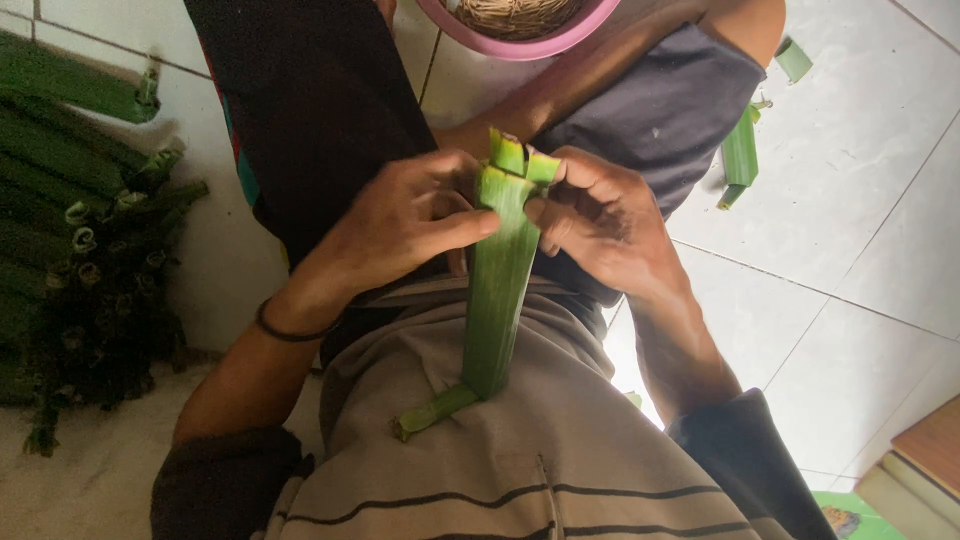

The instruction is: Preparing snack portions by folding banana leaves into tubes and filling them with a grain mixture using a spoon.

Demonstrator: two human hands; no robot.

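Observation:
A long green leaf strip (497,290) runs from my chest up to my hands, its top end folded into a small cone with notched edges. My left hand (400,225) pinches the leaf near the top, thumb laid across its front. My right hand (600,215) grips the folded top from the other side, fingertips curled on its edge. A dark band circles my left wrist. The leaf's lower end bends off to the left against my striped shirt.
A pile of rolled green leaf pieces (90,250) lies on the white tiled floor at left. A pink bowl (520,40) with tan fibres sits at the top. Loose leaf scraps (742,155) lie at the upper right. A wooden edge (930,450) shows at the lower right.

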